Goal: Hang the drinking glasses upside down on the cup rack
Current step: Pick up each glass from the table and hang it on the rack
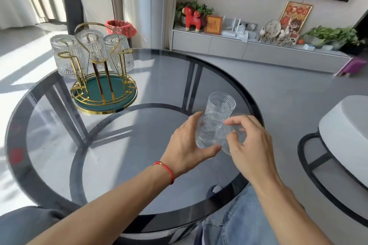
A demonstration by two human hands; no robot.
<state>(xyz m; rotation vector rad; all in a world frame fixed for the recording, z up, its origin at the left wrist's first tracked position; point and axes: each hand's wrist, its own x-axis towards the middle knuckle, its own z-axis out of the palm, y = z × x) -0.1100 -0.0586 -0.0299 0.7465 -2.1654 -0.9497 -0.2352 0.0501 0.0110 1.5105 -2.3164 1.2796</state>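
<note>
While three glasses are already hanging on the cup rack point(103, 77) at far left, you are gripping a near-right glass point(209, 131) in your left hand point(187, 141), your right hand point(251, 145) curling round another, needing inverting next.

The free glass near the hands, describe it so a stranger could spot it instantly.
On the round glass table, look right, away from the gold cup rack. Three glasses cluster there. It is the far glass, standing upright, the only one neither hand touches.
</note>
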